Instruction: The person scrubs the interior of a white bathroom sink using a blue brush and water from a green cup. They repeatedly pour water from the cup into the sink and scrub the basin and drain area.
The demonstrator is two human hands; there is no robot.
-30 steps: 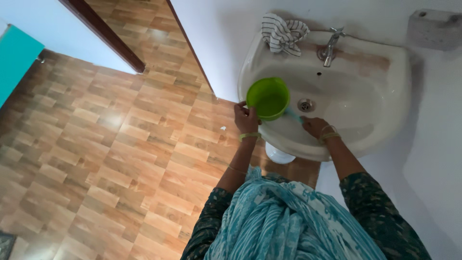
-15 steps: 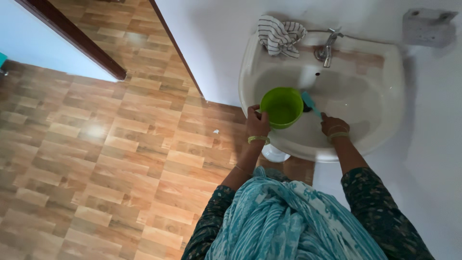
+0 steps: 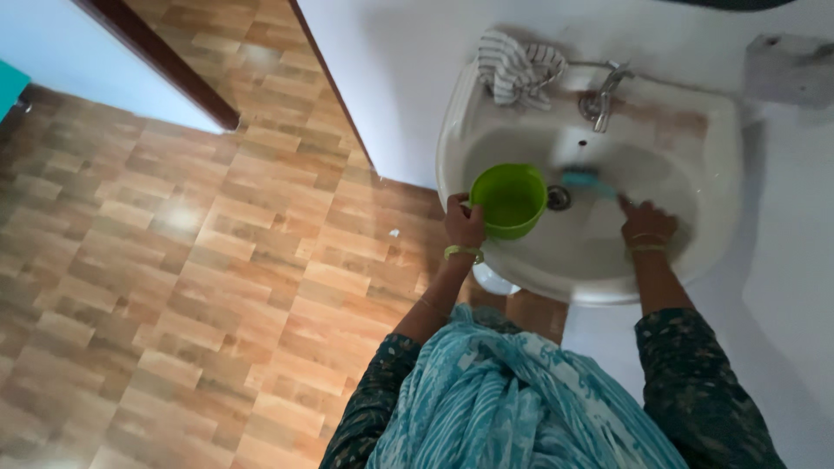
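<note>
The green mug sits tilted over the left side of the white washbasin, its open mouth facing up and toward the camera, its body hanging just inside the basin's left rim. The left hand has it by the side nearest the person, the grip closed tight on the mug's edge or handle; which of the two is hidden behind the fingers. A yellow bangle circles that wrist.

The right hand is inside the basin, to the right of the drain, with its grip closed around the handle end of a blue scrubbing brush. The brush head lies against the basin's inner wall, just above and right of the drain and below the tap. The brush is blurred, so its bristles cannot be made out.

On the basin's back left corner lies a crumpled striped cloth, white with dark lines. The tap stands at the middle of the basin's back ledge, to the right of the cloth. The basin is fixed to a white wall. Left of the basin spreads a floor of wood-patterned tiles. A blue patterned scarf hangs over the person's chest, below the basin's front rim.
</note>
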